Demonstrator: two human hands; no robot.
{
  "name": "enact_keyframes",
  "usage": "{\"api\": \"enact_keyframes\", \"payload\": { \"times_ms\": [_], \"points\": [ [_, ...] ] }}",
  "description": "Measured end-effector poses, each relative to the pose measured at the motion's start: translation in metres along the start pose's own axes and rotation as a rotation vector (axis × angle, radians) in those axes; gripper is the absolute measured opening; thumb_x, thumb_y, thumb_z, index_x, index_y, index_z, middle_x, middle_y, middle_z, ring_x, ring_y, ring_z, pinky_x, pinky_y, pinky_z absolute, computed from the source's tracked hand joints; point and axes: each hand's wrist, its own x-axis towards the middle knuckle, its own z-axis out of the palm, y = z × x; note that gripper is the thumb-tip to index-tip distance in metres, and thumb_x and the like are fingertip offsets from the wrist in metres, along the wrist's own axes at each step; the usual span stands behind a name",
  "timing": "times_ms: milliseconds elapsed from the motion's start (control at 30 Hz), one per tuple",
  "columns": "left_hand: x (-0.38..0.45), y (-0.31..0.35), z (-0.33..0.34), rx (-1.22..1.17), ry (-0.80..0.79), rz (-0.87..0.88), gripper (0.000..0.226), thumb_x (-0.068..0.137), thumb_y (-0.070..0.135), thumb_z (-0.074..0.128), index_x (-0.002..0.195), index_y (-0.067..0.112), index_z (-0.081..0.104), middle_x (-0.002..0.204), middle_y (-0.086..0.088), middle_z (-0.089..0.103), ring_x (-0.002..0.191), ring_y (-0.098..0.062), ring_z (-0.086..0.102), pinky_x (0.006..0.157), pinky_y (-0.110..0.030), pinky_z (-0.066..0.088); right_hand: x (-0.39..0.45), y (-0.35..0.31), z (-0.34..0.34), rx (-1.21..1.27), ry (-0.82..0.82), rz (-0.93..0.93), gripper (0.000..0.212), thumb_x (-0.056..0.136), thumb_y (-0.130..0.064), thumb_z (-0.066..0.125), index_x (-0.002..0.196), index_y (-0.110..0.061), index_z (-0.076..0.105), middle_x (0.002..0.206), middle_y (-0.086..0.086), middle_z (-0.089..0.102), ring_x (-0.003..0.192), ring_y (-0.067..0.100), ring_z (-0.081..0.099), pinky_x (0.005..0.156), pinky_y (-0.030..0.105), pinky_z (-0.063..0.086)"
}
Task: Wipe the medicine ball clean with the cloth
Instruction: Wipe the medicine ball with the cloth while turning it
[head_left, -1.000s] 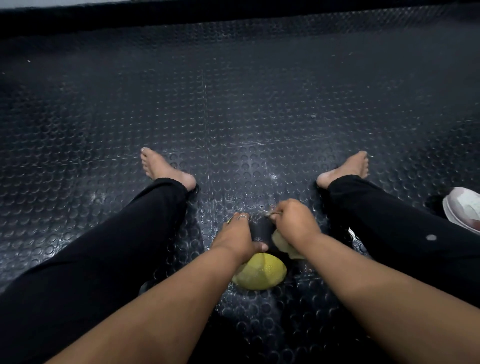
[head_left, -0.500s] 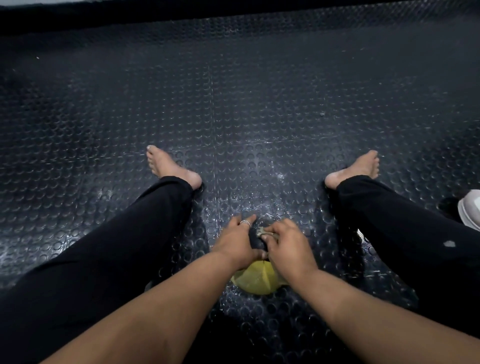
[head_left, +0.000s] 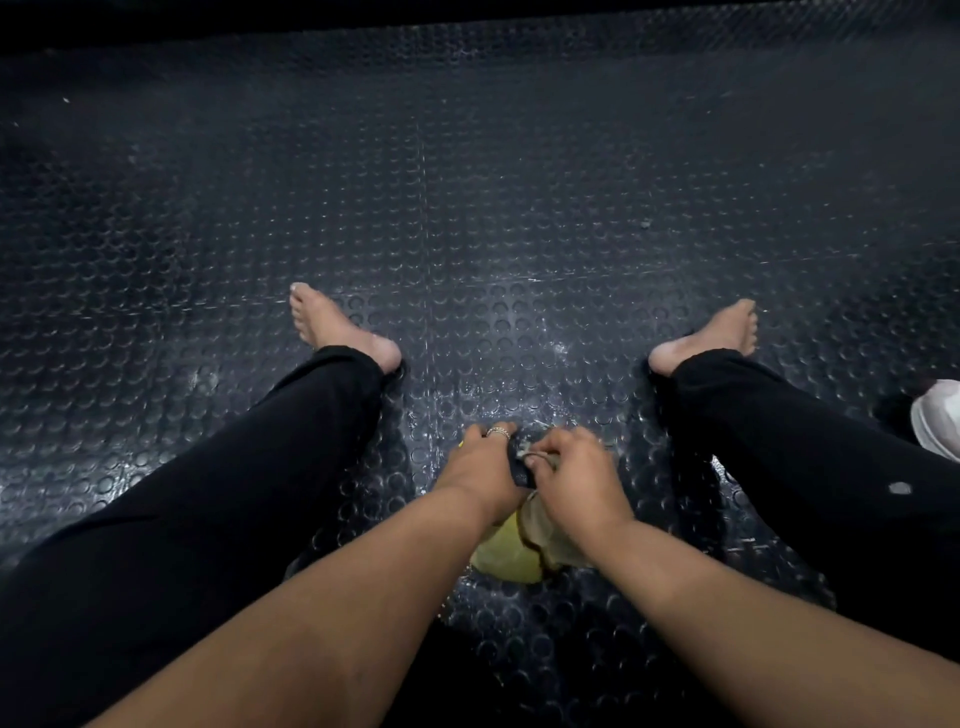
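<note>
Medicine ball (head_left: 511, 551), yellow-green w/ dark part, sits on studded floor mat (head_left: 467, 208) btwn legs. L hand (head_left: 480, 467) curls over ball top; R hand (head_left: 576, 478) pinches cloth (head_left: 535, 457) against it. Wipe looks mid-way; how clean, can't tell.

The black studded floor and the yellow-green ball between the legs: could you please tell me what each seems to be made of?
The black studded floor looks like moulded rubber matting: rows of raised round studs, a tile seam and a dull sheen under the light. The yellow-green ball looks like matte rubber or vinyl, judging by its smooth, even surface without glare; the hands cover most of it, so this is uncertain.
</note>
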Motion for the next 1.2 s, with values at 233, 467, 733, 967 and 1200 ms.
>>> {"api": "enact_keyframes", "payload": {
  "times_ms": [233, 467, 733, 967, 1200],
  "points": [
    [-0.007, 0.007, 0.008, 0.065, 0.011, 0.005, 0.089, 0.076, 0.041, 0.081, 0.148, 0.029, 0.03, 0.142, -0.003, 0.031, 0.134, -0.03, 0.036, 0.108, -0.045, 0.038, 0.038, 0.015, -0.016, 0.003, 0.036, 0.226, 0.008, 0.087, -0.019, 0.061, 0.083, -0.016, 0.067, 0.092, 0.008, 0.068, 0.088, 0.023, 0.061, 0.069, 0.021, 0.038],
    [-0.001, 0.001, 0.003, 0.016, 0.0, -0.004, 0.086, 0.077, 0.036, 0.081, 0.147, 0.03, 0.032, 0.138, -0.003, 0.032, 0.129, -0.029, 0.045, 0.108, -0.044, 0.04, 0.015, 0.008, -0.008, -0.079, 0.001, 0.006, 0.011, 0.089, -0.021, 0.059, 0.091, -0.014, 0.067, 0.094, -0.001, 0.05, 0.086, 0.017, 0.051, 0.079, 0.025, 0.04],
    [-0.003, 0.003, 0.003, 0.035, 0.003, 0.009, 0.089, 0.074, 0.038, 0.083, 0.146, 0.028, 0.033, 0.138, -0.004, 0.033, 0.13, -0.029, 0.043, 0.109, -0.043, 0.039, 0.028, 0.007, -0.009, -0.036, -0.002, 0.099, 0.01, 0.089, -0.022, 0.06, 0.085, -0.015, 0.067, 0.095, 0.002, 0.062, 0.086, 0.019, 0.058, 0.074, 0.025, 0.043],
    [-0.005, -0.001, 0.005, 0.029, 0.01, 0.029, 0.091, 0.075, 0.04, 0.082, 0.148, 0.029, 0.03, 0.142, -0.002, 0.031, 0.133, -0.028, 0.04, 0.111, -0.044, 0.037, 0.036, 0.019, -0.015, -0.011, 0.012, 0.143, 0.014, 0.088, -0.025, 0.062, 0.087, -0.013, 0.068, 0.09, 0.002, 0.063, 0.086, 0.019, 0.057, 0.075, 0.025, 0.044],
    [-0.007, -0.014, -0.005, -0.027, -0.002, 0.045, 0.091, 0.075, 0.034, 0.083, 0.149, 0.03, 0.031, 0.149, 0.0, 0.028, 0.134, -0.023, 0.041, 0.113, -0.035, 0.034, 0.037, 0.026, -0.018, -0.079, -0.121, 0.11, 0.022, 0.091, -0.03, 0.056, 0.103, -0.015, 0.066, 0.102, 0.008, 0.065, 0.097, 0.026, 0.059, 0.081, 0.03, 0.046]
  ]
}}
